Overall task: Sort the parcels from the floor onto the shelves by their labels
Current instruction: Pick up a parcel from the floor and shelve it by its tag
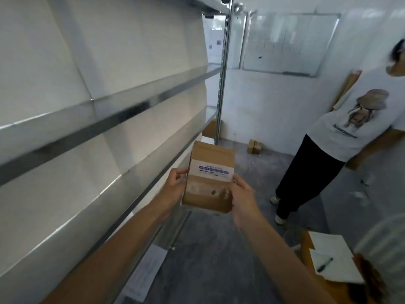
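**A small box held in two hands**

A brown cardboard parcel (209, 176) sits in the middle of the frame, up in the air. It has a white label (210, 170) with blue print across it. The words are too blurry to read.

The left hand (174, 186) pinches the parcel's left edge with its fingers. The right hand (242, 194) presses against the right edge, fingers close together.

Metal shelves (122, 113) fill the left side of the frame. The grey floor (219, 260) is below. Small boxes (254, 146) lie far back by the wall. A person in a white shirt (341, 128) stands on the right. A whiteboard (287, 42) hangs at the upper right. Papers with a pen (325, 264) lie at the lower right.
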Available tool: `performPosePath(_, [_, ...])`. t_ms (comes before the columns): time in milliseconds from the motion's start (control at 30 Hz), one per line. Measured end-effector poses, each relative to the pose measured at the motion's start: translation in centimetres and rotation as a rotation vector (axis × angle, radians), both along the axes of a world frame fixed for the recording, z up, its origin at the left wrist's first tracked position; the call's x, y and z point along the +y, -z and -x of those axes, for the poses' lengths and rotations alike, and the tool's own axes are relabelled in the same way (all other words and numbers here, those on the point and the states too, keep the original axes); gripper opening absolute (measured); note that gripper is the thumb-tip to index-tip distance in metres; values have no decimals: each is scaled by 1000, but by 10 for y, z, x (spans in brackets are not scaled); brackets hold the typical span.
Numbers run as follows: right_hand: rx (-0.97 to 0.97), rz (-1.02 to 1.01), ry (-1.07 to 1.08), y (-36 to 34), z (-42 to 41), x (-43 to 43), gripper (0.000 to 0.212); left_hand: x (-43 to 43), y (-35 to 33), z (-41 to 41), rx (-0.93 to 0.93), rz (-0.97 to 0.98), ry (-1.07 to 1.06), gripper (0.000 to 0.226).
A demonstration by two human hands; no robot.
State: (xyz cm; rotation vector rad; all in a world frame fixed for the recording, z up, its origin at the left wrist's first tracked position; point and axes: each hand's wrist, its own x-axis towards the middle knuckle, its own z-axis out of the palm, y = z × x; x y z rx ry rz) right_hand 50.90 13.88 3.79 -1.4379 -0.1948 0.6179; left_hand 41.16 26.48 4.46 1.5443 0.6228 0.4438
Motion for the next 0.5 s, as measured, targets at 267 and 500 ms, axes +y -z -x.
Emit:
performPosePath(267, [-81,-123,-116,-85,38,-7,33,10,-46,52,-125,204,46,59])
performPosePath(500, [-52,-145,-215,-102,69,11,32,18,-65,111,115,116,102,94])
